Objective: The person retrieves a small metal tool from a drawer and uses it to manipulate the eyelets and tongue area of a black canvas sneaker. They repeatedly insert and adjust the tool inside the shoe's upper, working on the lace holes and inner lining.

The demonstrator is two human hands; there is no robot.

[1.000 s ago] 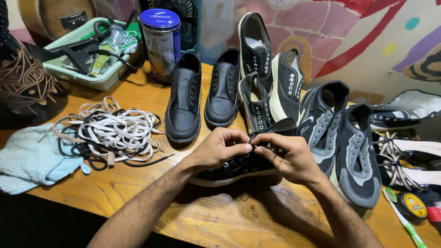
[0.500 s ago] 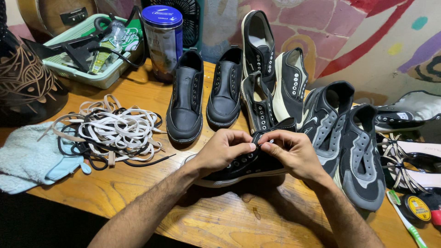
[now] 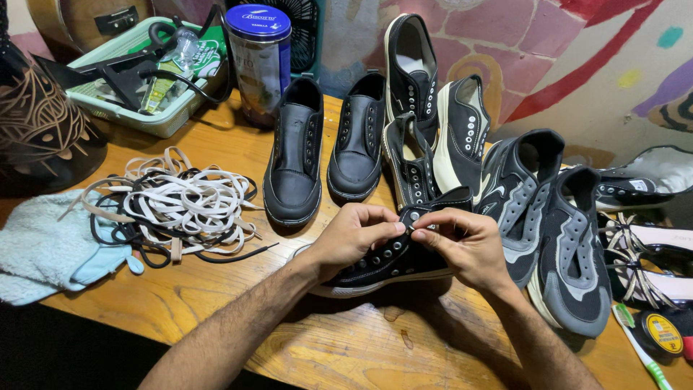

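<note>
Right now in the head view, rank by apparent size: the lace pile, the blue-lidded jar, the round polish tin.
1. Lace pile, the widest spread.
2. Blue-lidded jar, farther back, so its true size is less sure.
3. Round polish tin, clearly smallest though near.

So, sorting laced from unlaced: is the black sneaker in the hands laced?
Unlaced: the black sneaker shows bare metal eyelets, both hands pinching at its top.

Head view, steeply down, close
</note>
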